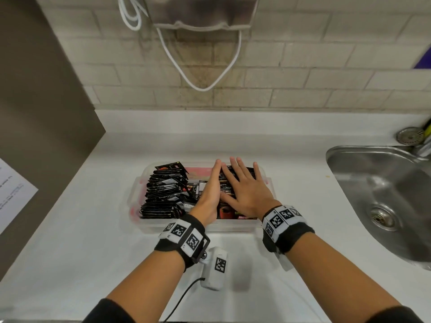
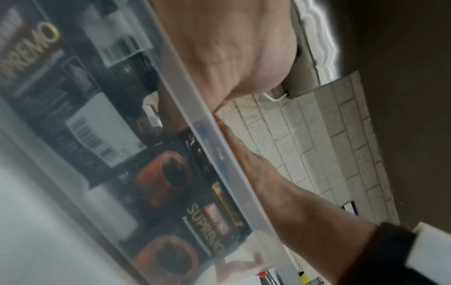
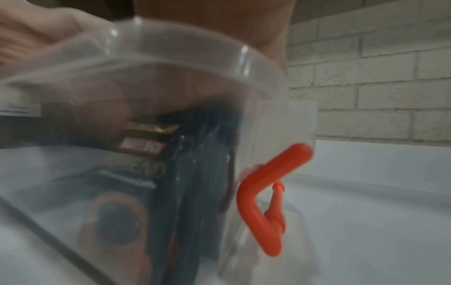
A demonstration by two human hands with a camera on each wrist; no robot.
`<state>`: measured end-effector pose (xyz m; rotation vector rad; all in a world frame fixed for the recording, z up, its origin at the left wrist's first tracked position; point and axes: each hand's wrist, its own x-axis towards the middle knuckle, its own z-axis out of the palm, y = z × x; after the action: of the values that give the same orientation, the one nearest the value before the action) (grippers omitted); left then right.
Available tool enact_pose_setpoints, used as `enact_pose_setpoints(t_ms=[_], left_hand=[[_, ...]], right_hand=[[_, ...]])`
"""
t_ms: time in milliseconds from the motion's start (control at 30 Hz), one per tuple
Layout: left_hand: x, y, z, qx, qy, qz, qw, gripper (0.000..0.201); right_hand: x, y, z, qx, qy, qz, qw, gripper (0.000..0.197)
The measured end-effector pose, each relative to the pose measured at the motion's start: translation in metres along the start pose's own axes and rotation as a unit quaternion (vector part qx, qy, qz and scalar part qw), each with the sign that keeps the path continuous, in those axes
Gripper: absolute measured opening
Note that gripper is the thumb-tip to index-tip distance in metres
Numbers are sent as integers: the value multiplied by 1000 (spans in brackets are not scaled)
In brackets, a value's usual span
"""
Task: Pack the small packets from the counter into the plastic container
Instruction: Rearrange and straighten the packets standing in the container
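A clear plastic container (image 1: 137, 190) stands on the white counter, holding several black coffee packets (image 1: 163, 192). Its left half has a row of packets standing on edge. My right hand (image 1: 245, 183) lies flat, fingers spread, pressing on the packets in the right half. My left hand (image 1: 210, 190) stands on its edge with straight fingers beside the right hand, against that stack. In the left wrist view the packets (image 2: 175, 173) show through the container wall (image 2: 219, 154). The right wrist view shows packets (image 3: 136, 173) behind the clear wall and an orange clip (image 3: 266, 192) on the container's side.
A steel sink (image 1: 382, 194) lies to the right with a tap at its far corner. The tiled wall (image 1: 279, 78) runs behind the counter, with a grey bag and white cord hanging above. A brown panel with a paper sheet (image 1: 11, 194) stands at the left.
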<state>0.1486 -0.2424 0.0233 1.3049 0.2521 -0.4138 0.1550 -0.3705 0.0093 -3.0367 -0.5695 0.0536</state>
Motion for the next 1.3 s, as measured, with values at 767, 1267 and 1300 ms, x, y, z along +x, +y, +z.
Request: enact_pose_setpoints(t_ms=[767,1267,1300], left_hand=[[-2,2,3,59,3,-41,997,86],[0,5,2,-10,-5,-39,999,88],[0,6,1,-18,3,-43,999,85]], right_hand=[[-4,12,-1,-17,-26,-61,998,105],[10,14,2,-15,-24,-54,998,82],[9,15,2,-17,-23,-58,998,80]])
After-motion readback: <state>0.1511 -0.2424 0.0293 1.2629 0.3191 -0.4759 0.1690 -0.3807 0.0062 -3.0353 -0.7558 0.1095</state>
